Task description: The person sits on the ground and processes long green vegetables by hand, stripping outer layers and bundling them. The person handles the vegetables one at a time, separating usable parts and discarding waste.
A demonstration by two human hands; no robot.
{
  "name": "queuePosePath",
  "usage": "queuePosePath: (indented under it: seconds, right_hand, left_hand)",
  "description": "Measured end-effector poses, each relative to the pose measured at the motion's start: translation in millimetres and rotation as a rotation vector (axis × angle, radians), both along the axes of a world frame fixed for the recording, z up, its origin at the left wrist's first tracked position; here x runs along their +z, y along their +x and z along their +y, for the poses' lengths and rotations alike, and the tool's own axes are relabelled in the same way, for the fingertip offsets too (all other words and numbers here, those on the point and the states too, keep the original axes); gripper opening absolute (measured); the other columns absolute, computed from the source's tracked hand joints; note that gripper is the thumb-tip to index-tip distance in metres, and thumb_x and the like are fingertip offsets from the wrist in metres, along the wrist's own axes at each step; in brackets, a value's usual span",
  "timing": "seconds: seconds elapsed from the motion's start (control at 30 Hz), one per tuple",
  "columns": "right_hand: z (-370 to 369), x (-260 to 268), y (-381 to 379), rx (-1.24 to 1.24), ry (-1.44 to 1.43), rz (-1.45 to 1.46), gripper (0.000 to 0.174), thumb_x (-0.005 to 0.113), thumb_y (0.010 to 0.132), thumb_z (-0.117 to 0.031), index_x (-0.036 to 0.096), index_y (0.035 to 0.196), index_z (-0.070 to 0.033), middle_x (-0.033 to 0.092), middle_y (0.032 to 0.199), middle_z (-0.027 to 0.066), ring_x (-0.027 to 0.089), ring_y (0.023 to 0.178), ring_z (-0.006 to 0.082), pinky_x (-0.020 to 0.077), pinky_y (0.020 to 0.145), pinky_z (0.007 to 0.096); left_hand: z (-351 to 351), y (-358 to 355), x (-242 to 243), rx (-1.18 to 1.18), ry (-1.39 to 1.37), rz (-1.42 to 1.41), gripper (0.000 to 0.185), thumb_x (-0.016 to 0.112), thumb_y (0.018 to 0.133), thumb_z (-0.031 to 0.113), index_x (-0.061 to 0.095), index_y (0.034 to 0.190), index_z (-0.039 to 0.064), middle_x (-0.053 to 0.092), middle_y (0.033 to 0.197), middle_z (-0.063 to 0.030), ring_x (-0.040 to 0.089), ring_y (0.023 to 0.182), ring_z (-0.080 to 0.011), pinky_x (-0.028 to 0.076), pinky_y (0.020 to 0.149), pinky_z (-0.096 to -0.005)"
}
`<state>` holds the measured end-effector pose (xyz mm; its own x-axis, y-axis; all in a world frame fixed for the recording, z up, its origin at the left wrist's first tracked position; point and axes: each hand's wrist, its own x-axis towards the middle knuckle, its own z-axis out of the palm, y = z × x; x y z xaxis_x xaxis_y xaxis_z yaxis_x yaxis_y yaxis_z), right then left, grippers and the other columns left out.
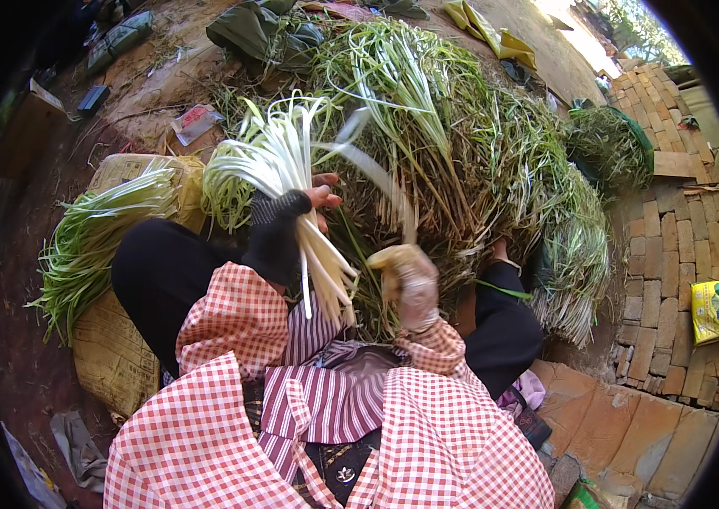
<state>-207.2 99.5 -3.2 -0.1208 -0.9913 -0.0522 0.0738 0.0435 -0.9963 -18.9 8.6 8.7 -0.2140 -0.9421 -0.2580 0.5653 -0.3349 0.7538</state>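
My left hand (pixel 321 194), in a black fingerless glove, grips a bunch of long-leaved greens (pixel 283 149). Its pale cut ends point down toward my lap, and the leaves fan out above the hand. My right hand (pixel 417 289), in a thin see-through glove, is blurred by motion to the right of the bunch's lower ends. A pale, blurred strip (pixel 382 178) runs up from the right fingers toward the bunch; whether it is a leaf or a tie cannot be made out. Beyond both hands spreads a heap of untrimmed greens (pixel 423 121) with brown, dry lower stalks.
At left, a trimmed bundle of greens (pixel 105 232) lies across a worn brown package (pixel 111 350). A green sack of plant scraps (pixel 614 146) stands right of the heap. Brick paving (pixel 668 254) holds a yellow packet (pixel 711 312). A cardboard box (pixel 29 130) sits far left.
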Motion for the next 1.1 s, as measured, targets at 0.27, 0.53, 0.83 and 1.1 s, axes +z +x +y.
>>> queuePosePath:
  seconds: [0.27, 0.53, 0.83, 1.1]
  right_hand:
    - [-35, 11, -4, 0.429, 0.154, 0.277, 0.025, 0.054, 0.094, -0.026, 0.065, 0.101, -0.004, 0.065, 0.088, 0.0109, 0.061, 0.079, 0.0185, 0.053, 0.07, 0.0298]
    - [-146, -51, -101, 0.028, 0.188, 1.356, 0.016, 0.066, 0.083, -0.014, 0.066, 0.096, -0.005, 0.064, 0.093, 0.0156, 0.064, 0.081, 0.0261, 0.0534, 0.07, 0.0378]
    - [-6, 11, -26, 0.11, -0.087, 0.568, 0.013, 0.069, 0.076, 0.0, 0.063, 0.088, -0.003, 0.061, 0.081, 0.0063, 0.058, 0.069, 0.013, 0.048, 0.06, 0.0271]
    - [11, 9, -24, 0.401, -0.055, 0.507, 0.02, 0.067, 0.08, -0.003, 0.059, 0.098, -0.005, 0.058, 0.077, 0.0035, 0.055, 0.06, 0.0143, 0.044, 0.053, 0.0261]
  left_hand:
    - [6, -16, -4, -0.102, -0.141, 0.037, 0.031, 0.067, 0.077, 0.016, 0.062, 0.101, -0.004, 0.067, 0.085, -0.0122, 0.065, 0.075, -0.0223, 0.053, 0.07, -0.032]
    - [-19, 0, -12, 0.101, 0.111, 0.061, 0.029, 0.066, 0.08, 0.023, 0.06, 0.096, 0.0, 0.06, 0.074, -0.0076, 0.06, 0.071, -0.0172, 0.049, 0.067, -0.0286]
    - [2, -29, -16, -0.117, 0.226, -0.024, 0.026, 0.071, 0.076, 0.023, 0.066, 0.087, 0.0, 0.06, 0.068, -0.0048, 0.056, 0.057, -0.0131, 0.045, 0.057, -0.0257]
    - [13, -31, -26, -0.309, 0.108, -0.121, 0.026, 0.07, 0.074, 0.024, 0.065, 0.084, 0.001, 0.06, 0.066, -0.0053, 0.057, 0.058, -0.015, 0.045, 0.059, -0.0268]
